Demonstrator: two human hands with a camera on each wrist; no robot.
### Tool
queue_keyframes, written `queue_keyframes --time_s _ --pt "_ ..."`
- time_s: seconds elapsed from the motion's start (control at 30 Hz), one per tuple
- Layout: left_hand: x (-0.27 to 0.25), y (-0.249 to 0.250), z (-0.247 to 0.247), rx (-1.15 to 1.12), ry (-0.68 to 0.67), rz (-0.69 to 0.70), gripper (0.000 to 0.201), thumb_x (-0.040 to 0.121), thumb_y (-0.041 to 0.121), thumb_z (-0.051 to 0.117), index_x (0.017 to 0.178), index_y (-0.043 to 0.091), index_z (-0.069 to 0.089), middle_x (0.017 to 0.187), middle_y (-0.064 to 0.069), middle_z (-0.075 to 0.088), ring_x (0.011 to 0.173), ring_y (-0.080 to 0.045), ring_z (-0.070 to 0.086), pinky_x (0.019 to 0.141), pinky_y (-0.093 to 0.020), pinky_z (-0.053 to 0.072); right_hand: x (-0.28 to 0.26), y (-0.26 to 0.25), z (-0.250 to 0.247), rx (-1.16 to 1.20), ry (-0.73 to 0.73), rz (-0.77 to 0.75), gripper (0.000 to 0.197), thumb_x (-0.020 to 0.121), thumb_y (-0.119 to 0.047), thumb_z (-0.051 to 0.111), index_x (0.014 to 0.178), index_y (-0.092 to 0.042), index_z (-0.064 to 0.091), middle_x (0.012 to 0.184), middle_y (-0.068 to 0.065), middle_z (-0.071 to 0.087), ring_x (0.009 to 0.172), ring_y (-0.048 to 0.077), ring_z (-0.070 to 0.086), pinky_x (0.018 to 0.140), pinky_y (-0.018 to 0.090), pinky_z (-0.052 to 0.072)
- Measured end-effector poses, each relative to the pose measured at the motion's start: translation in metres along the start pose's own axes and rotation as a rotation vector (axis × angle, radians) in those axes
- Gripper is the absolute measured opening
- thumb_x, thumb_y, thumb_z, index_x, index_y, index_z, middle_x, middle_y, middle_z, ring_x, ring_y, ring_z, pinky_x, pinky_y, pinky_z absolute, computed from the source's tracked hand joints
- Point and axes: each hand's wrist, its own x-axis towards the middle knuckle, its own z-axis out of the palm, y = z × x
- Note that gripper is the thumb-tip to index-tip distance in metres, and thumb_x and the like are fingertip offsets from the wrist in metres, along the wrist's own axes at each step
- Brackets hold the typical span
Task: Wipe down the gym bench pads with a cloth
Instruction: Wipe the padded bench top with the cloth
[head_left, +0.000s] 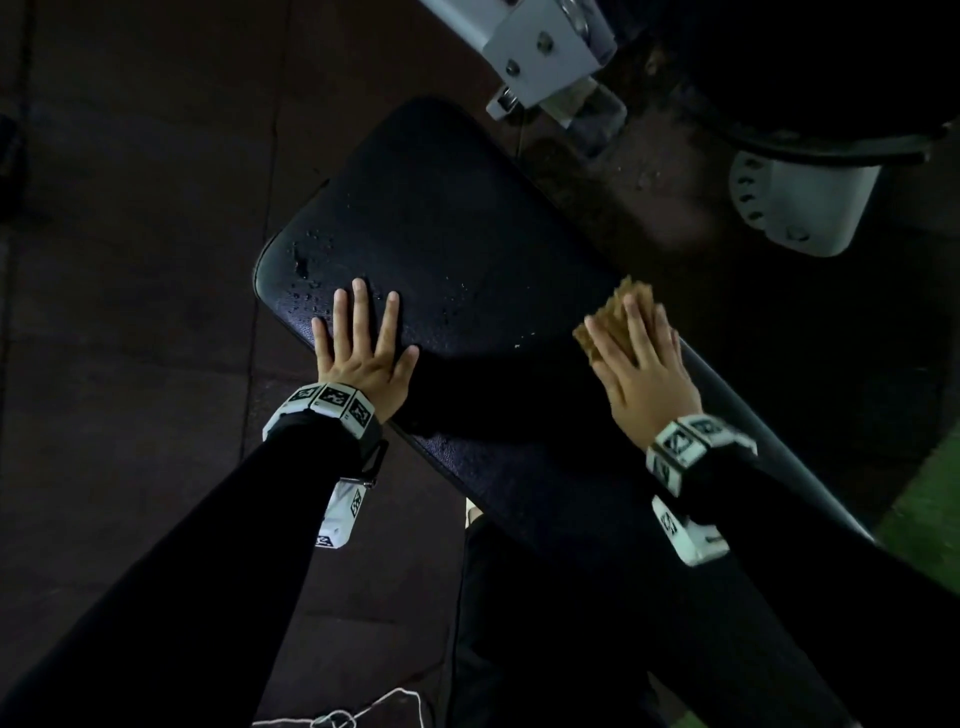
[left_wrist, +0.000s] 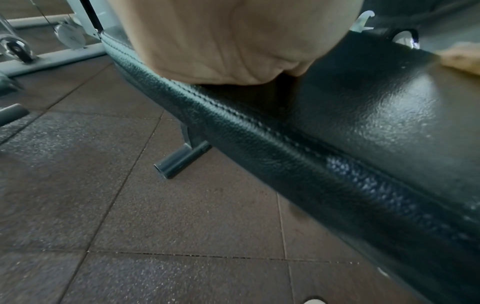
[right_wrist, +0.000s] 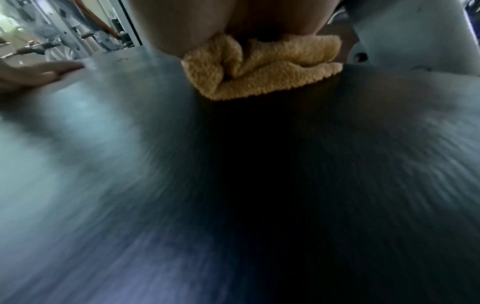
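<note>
A black padded gym bench (head_left: 457, 244) runs diagonally through the head view, with water droplets (head_left: 311, 270) near its left end. My left hand (head_left: 358, 343) lies flat on the pad near its left edge, fingers spread and straight. My right hand (head_left: 639, 358) presses a folded tan cloth (head_left: 613, 317) flat against the pad's right edge with straight fingers. In the right wrist view the cloth (right_wrist: 259, 67) is bunched under my palm on the blurred pad (right_wrist: 259, 185). The left wrist view shows my palm (left_wrist: 233, 41) resting on the pad's stitched edge (left_wrist: 259, 127).
Grey metal machine parts (head_left: 540, 47) and a rounded grey housing (head_left: 800, 202) stand beyond the bench's far end. Dark rubber floor tiles (left_wrist: 130, 205) surround it, with a bench foot (left_wrist: 179, 160) underneath. A white cord (head_left: 363, 712) lies on the floor near me.
</note>
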Motion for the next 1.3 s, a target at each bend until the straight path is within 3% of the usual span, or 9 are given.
queue_keyframes --time_s 0.2,0.3,0.4,0.53,0.67,0.83,0.93,1.1,1.3 --pt "0.0 -0.001 0.001 0.009 0.004 -0.005 0.067 0.096 0.052 0.024 0.141 0.036 -0.023 0.155 0.0 -0.027 0.143 -0.021 -0.025 0.114 -0.045 -0.019 -0.044 -0.059 0.021 -0.055 -0.082 -0.215 0.053 0.095 -0.04 0.025 0.146 -0.043 0.01 0.157 0.003 -0.002 0.141 0.034 -0.004 0.113 0.05 0.009" --pt "-0.001 0.001 0.0 0.007 0.023 -0.003 0.068 0.096 0.05 0.027 0.143 0.034 -0.02 0.156 -0.001 -0.024 0.144 -0.021 -0.023 0.114 -0.046 -0.017 -0.016 -0.082 0.015 -0.017 -0.104 -0.315 0.051 0.096 -0.042 0.022 0.145 -0.047 0.008 0.156 -0.003 -0.009 0.142 0.027 -0.012 0.115 0.046 0.003" --pt "-0.002 0.002 0.0 0.013 0.04 -0.007 0.068 0.097 0.049 0.029 0.143 0.034 -0.018 0.158 -0.003 -0.02 0.144 -0.022 -0.02 0.115 -0.046 -0.016 0.032 -0.08 0.0 -0.037 -0.067 -0.36 0.05 0.097 -0.045 0.028 0.144 -0.05 0.01 0.155 -0.008 -0.009 0.145 0.025 -0.004 0.116 0.046 0.006" --pt "0.001 0.0 0.001 0.018 -0.004 -0.025 0.067 0.093 0.053 0.021 0.14 0.039 -0.024 0.154 0.002 -0.03 0.142 -0.019 -0.026 0.114 -0.044 -0.019 0.074 -0.04 -0.019 -0.008 -0.03 -0.232 0.051 0.098 -0.044 0.029 0.142 -0.054 0.006 0.157 -0.008 -0.009 0.145 0.028 -0.005 0.115 0.049 0.009" --pt "0.001 0.001 0.0 0.022 -0.034 -0.033 0.066 0.094 0.054 0.019 0.14 0.038 -0.026 0.152 0.002 -0.033 0.141 -0.018 -0.029 0.112 -0.043 -0.022 0.057 -0.008 -0.02 0.06 -0.045 -0.03 0.055 0.098 -0.045 0.032 0.144 -0.05 0.001 0.158 -0.001 -0.012 0.144 0.033 -0.007 0.114 0.053 0.013" --pt "-0.001 0.003 -0.003 0.023 -0.038 -0.038 0.066 0.096 0.052 0.021 0.14 0.037 -0.026 0.144 0.007 -0.04 0.139 -0.016 -0.032 0.113 -0.043 -0.021 0.009 -0.007 -0.007 0.044 -0.015 -0.018 0.061 0.095 -0.043 0.037 0.147 -0.043 0.005 0.158 0.004 -0.008 0.143 0.041 0.001 0.113 0.054 0.014" --pt "-0.001 0.002 -0.004 0.018 -0.062 -0.037 0.066 0.096 0.054 0.018 0.141 0.038 -0.027 0.143 0.009 -0.043 0.133 -0.011 -0.039 0.113 -0.043 -0.021 0.011 -0.004 -0.006 0.077 -0.05 -0.006 0.061 0.094 -0.047 0.033 0.144 -0.05 -0.002 0.155 -0.004 -0.02 0.143 0.036 -0.007 0.114 0.051 0.005" --pt "-0.007 0.001 -0.011 -0.023 0.046 -0.005 0.068 0.093 0.062 0.022 0.15 0.035 -0.003 0.157 0.005 -0.02 0.144 -0.015 -0.02 0.114 -0.046 -0.017 0.046 0.003 -0.016 0.183 -0.105 0.083 0.06 0.095 -0.049 0.029 0.134 -0.062 -0.015 0.155 -0.007 -0.022 0.144 0.029 -0.009 0.115 0.049 0.003" --pt "0.009 -0.003 -0.028 -0.041 0.13 -0.049 0.07 0.094 0.054 0.036 0.152 0.029 0.007 0.16 -0.001 -0.008 0.146 -0.017 -0.012 0.117 -0.051 -0.007 0.059 0.007 -0.031 0.167 -0.042 0.096 0.06 0.094 -0.05 0.029 0.144 -0.048 -0.003 0.157 0.001 -0.001 0.145 0.024 -0.001 0.116 0.048 0.005"
